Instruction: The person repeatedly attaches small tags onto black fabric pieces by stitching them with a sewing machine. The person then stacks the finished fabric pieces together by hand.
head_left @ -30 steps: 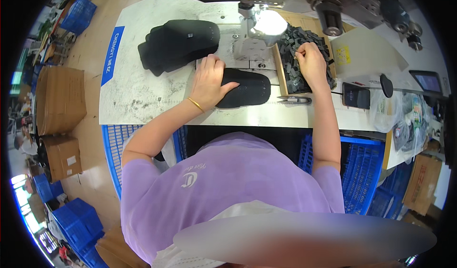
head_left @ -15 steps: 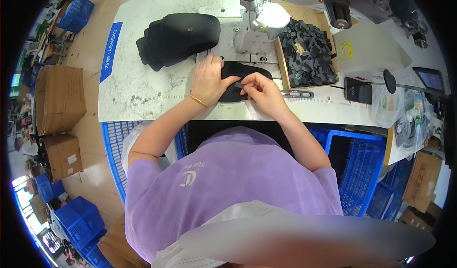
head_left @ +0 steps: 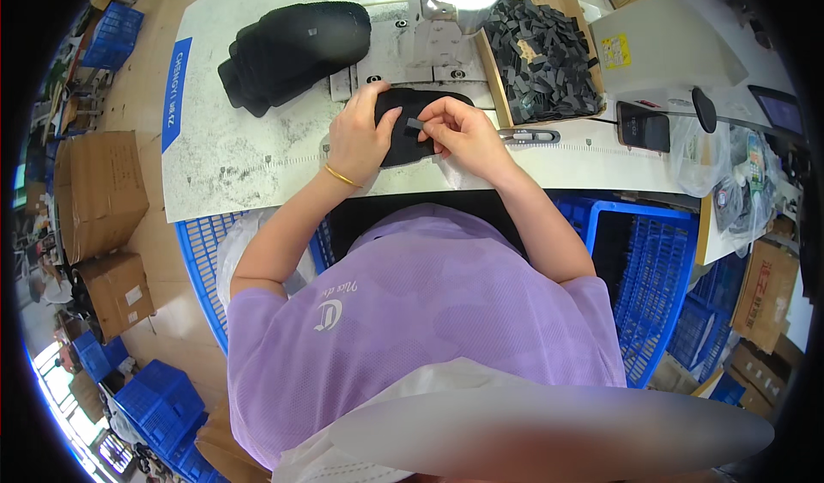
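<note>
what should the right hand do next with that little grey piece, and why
Probably press the small grey tab flat onto the black padded piece. The right hand pinches the tab over that piece, and the left hand is at the piece's left end, seemingly steadying it. Whether the tab already touches it, I can't tell.

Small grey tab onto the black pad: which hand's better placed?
Right, I'd say. The right hand pinches the tab over the black pad; whether they touch is unclear. The left hand rests at the pad's left end and looks better placed to steady it.
</note>
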{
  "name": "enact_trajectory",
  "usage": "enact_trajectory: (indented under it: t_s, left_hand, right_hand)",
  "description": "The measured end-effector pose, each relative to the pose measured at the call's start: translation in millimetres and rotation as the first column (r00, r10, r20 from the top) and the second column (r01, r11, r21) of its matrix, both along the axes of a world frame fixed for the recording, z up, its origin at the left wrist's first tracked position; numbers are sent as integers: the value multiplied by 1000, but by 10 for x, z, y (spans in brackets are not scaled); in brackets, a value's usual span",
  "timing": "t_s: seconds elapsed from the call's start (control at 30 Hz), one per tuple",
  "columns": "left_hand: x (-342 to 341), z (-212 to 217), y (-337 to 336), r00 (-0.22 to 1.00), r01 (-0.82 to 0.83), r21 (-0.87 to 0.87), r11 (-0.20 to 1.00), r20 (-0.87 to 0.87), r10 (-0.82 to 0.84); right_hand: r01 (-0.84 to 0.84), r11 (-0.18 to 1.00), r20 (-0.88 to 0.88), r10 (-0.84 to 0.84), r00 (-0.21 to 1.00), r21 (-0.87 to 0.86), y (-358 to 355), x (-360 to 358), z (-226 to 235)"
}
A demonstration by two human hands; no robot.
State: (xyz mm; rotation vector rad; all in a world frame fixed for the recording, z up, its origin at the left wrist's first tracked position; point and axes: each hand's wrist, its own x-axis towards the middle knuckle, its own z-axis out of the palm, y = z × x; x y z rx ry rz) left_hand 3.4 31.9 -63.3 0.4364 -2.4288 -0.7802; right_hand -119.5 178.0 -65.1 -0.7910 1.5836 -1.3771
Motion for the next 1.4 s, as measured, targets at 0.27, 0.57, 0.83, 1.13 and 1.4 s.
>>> enact_trajectory:
  t_s: [0.27, 0.57, 0.83, 1.13, 1.4]
  left_hand:
    - [-13, 33, -45, 1000, -22, -238, 971, 10, 25]
    - [-15, 125, 61, 997, -77, 417, 905, 9, 81]
    - [-6, 29, 2, 996, 25, 824, 566, 30, -87]
    - [86, 196, 11, 988, 65, 757, 650, 41, -147]
    - [105, 715, 157, 973, 221, 892, 393, -230, -25]
  right_hand:
    - [34, 996, 77, -28, 997, -81, 5, 17, -47]
    - [136, 985, 175, -116, 978, -107, 35, 24, -74]
    - [89, 993, 136, -78, 988, -81, 8, -26, -23]
    - [235, 959, -357, -277, 892, -156, -43, 141, 177]
    - [280, 949, 259, -238, 936, -143, 205, -81, 669]
